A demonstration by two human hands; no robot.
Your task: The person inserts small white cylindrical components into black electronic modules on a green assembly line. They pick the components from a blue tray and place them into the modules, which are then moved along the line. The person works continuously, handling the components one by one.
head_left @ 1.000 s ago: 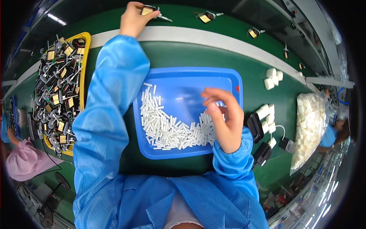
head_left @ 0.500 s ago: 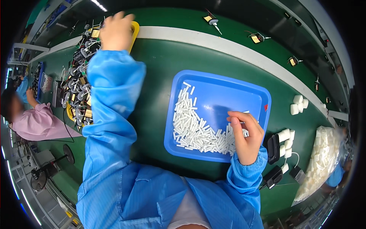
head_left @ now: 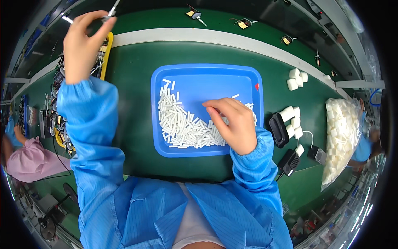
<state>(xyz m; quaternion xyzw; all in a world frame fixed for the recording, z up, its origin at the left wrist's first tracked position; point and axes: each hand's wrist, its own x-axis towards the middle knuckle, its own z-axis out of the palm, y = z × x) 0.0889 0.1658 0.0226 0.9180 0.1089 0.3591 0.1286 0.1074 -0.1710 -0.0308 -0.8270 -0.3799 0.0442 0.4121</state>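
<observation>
At the upper left, my left hand (head_left: pixel 82 47) is raised above a yellow tray (head_left: pixel 108 56). Its thumb and fingertips pinch a small part with a grey disc and a thin white stem (head_left: pixel 112 10); the rest of that part is hidden. My right hand (head_left: pixel 236 124) hovers over the right half of a blue tray (head_left: pixel 215 81), thumb and forefinger drawn close together. Whether anything sits between those fingertips cannot be made out. Short white tubes (head_left: pixel 180 124) lie heaped along the left and near sides of the blue tray.
Disc-and-stem parts (head_left: pixel 56 106) fill the far-left area. Several similar parts (head_left: pixel 244 23) rest on the green belt beyond a pale rail (head_left: pixel 199 34). To the right are white blocks (head_left: pixel 294 120), a black holder (head_left: pixel 278 129), an adapter (head_left: pixel 317 154) and a clear bag (head_left: pixel 342 137). A co-worker's pink sleeve (head_left: pixel 35 159) shows left.
My left hand has lifted from the yellow tray with a disc-and-stem part in its fingertips. The whole view has shifted, so the trays sit further left. My right hand stays over the blue tray.
</observation>
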